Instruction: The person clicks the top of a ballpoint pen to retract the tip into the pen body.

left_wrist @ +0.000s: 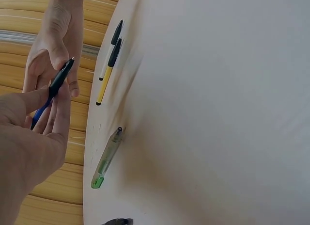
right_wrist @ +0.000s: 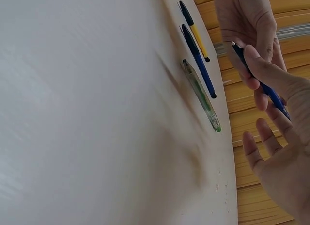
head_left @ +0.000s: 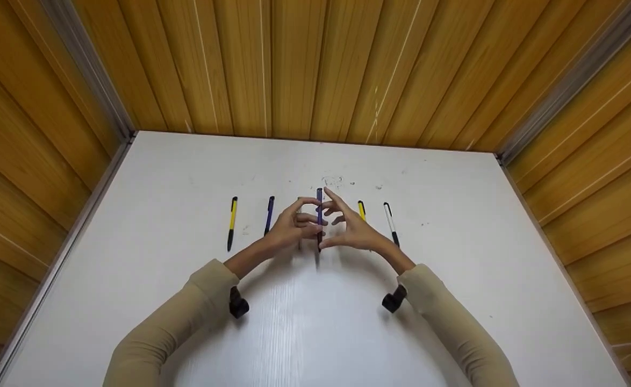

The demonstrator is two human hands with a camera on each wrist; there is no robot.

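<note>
A blue pen [head_left: 319, 195] with a dark grip is held up between the two hands, its writing tip toward the person. My left hand [head_left: 289, 224] pinches it between thumb and fingers, as the left wrist view shows. My right hand [head_left: 354, 228] is spread around the pen's other side. Its thumb [right_wrist: 261, 65] lies against the dark grip near the tip, and its index fingertip is beside the far end; other fingers stand apart. A clear pen with green parts [left_wrist: 106, 157] lies on the table below, mostly hidden by the left hand in the head view.
On the white table [head_left: 305, 333] a yellow pen [head_left: 232, 220] and another blue pen [head_left: 269, 212] lie to the left. A second yellow pen [head_left: 361, 208] and a white pen [head_left: 390, 219] lie to the right. Wood-patterned panels [head_left: 294, 70] stand around the table.
</note>
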